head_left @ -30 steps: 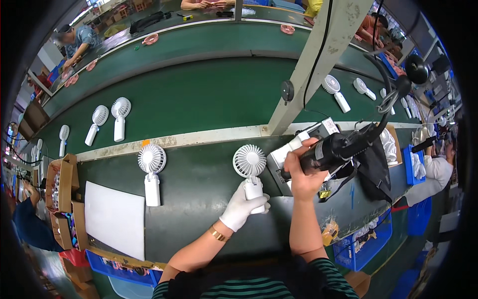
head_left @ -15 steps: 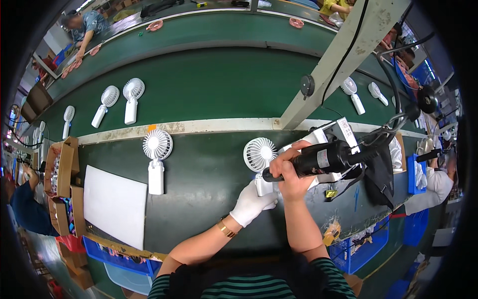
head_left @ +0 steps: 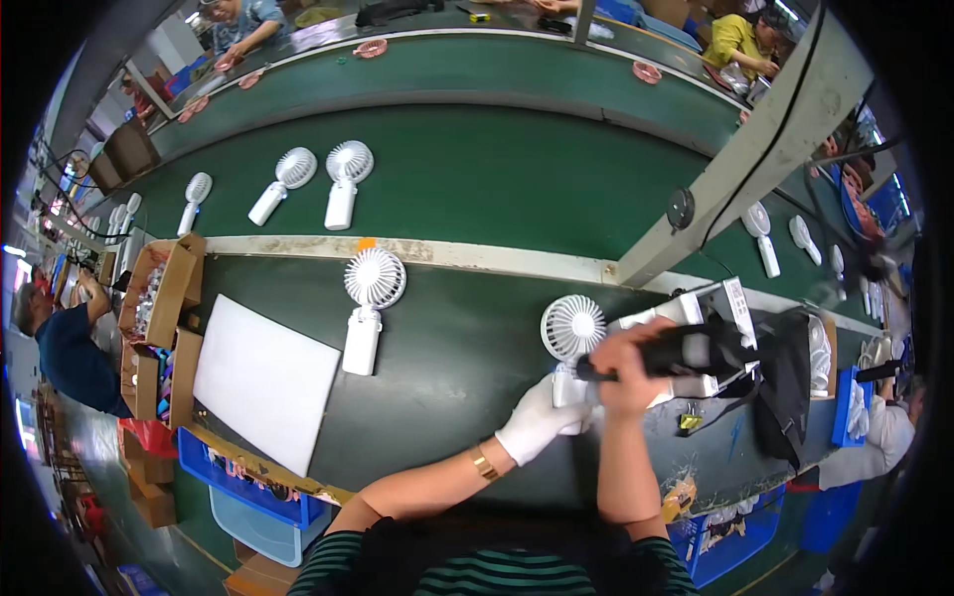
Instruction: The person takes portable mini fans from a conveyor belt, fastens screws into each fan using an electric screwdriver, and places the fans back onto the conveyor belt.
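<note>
Since the black electric screwdriver (head_left: 686, 350) has dropped to the small white handheld fan (head_left: 571, 333), right hand (head_left: 626, 363) gripping it; gloved left hand (head_left: 537, 422) clasps the fan's handle; fastening seems underway.

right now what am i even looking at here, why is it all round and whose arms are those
This is one view from a wide fisheye camera worn on a person's head, looking down, so straight edges bend. The arms from the bottom are that person's own. The left hand, in a white glove, grips the handle of a small white fan. The right hand holds a black power tool against it. They work on a green bench. A second fan and a white sheet lie to the left.
</note>
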`<state>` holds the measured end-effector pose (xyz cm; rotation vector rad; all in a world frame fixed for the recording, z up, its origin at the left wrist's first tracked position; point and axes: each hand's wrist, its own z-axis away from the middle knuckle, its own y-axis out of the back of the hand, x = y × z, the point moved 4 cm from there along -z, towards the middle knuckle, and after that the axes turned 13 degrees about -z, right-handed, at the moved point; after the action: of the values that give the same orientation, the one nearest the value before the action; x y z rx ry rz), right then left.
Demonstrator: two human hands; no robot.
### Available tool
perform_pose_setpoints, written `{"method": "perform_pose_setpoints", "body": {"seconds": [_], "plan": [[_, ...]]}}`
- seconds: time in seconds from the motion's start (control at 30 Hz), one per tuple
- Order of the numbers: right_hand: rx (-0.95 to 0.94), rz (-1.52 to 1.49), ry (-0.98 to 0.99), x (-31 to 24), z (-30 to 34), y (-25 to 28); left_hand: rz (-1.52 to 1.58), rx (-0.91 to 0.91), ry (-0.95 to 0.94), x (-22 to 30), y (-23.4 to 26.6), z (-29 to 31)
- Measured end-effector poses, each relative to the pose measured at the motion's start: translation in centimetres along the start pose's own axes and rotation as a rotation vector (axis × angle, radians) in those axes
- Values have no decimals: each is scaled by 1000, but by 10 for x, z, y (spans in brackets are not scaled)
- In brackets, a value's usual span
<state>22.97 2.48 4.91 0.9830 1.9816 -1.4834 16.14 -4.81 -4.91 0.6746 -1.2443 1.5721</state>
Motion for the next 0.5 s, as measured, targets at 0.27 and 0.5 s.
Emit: {"method": "perform_pose_setpoints", "body": {"seconds": [0.27,0.5], "plan": [[-25,319,329,-55,-25,16,-784,373,-384,121,58,-65],[-40,414,283,-49,-15,24,-1568,1425,35,223,258,-99]]}}
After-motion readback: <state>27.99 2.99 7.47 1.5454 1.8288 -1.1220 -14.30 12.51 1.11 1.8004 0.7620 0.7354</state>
